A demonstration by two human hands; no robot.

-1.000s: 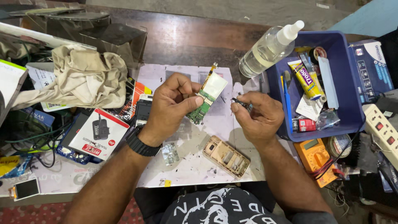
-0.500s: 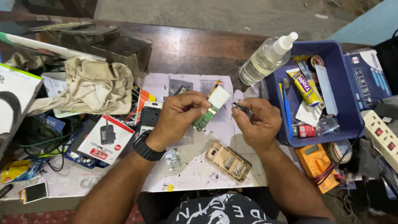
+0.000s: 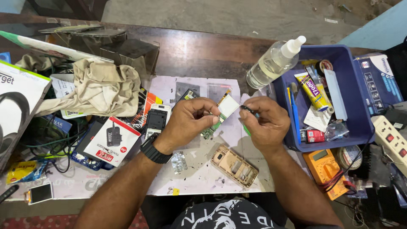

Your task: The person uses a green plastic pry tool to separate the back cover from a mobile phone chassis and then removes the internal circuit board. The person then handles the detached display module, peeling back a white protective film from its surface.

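The left hand pinches a small circuit board with a white screen on it, held tilted above the paper sheet on the desk. The right hand is closed around a thin dark tool, its tip just beside the board. A beige phone frame lies below the hands, and a blue bin sits to the right

Phone frame below circuit board
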